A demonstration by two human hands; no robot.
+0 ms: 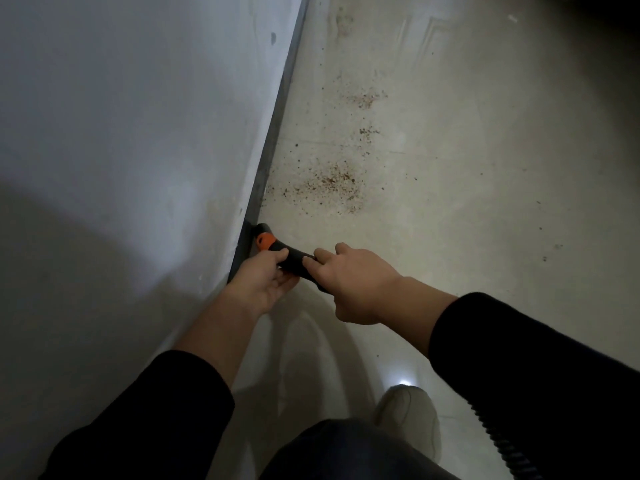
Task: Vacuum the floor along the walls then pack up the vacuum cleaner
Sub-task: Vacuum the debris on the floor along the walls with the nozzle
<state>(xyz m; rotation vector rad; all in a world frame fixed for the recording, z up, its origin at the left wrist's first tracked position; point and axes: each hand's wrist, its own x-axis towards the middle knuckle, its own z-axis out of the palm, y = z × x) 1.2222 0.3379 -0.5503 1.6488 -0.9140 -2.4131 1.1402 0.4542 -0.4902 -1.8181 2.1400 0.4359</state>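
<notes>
**While the left grip (266, 284) and right grip (360, 289) hold the vacuum pipe (297, 259)**

Left grip fingers curl round the black pipe, just behind its orange ring (266, 241). The right grip wraps the pipe just behind the left grip. Past the ring, the pipe's tip sits just beside the wall (104, 133). Ahead of both grips, brown crumbs (332, 185) lie on the floor (467, 168).

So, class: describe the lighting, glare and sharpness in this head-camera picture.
Head view: dim overall, top-right corner dark; a bright patch falls on the wall; a small glare spot shines on the floor by the shoe; the vacuum nozzle and debris look fairly sharp.
</notes>
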